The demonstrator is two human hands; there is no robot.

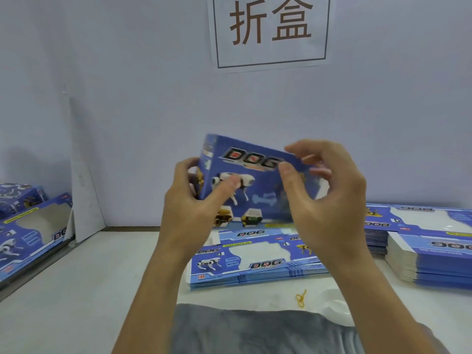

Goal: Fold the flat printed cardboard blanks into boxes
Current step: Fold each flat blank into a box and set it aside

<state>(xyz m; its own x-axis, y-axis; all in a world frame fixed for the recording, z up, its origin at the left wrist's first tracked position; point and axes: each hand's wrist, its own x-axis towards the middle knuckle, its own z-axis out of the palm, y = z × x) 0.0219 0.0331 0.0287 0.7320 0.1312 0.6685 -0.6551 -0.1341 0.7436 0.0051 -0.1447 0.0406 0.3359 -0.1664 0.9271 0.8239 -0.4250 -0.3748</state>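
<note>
Blue printed cardboard, 1 box (pixel 245 180) part-erected, held in the air above the desk (pixel 76 290) and in front of the wall.

Holding: left hand (pixel 194 208) grips the box's left end, thumb across the printed front, other fingers hidden behind the side panel. Right hand (pixel 324 198) pinches the top right edge between thumb and curled fingers (pixel 297 149); the right end of the box is blurred and partly hidden, so its flap position cannot be told.

Handling, judged: light, thin card, stiff along the panels and weak at the creases; glossy print likely a little slippery. Best taken at corners and along fold lines, since pressing mid-panel could dent it and the flaps may tear if forced.

Count:
- 1 stack of flat blanks (pixel 255 261) on the desk directly below the hands.
- 2 further stacks of blanks (pixel 434 254) at the right, 1 behind the other.
- At least 2 window boxes (pixel 30 226) at the left, already folded; exact number cannot be told.
- 1 yellow rubber band (pixel 301 298) near the front edge.
- 1 paper sign (pixel 270 31) on the wall.
</note>
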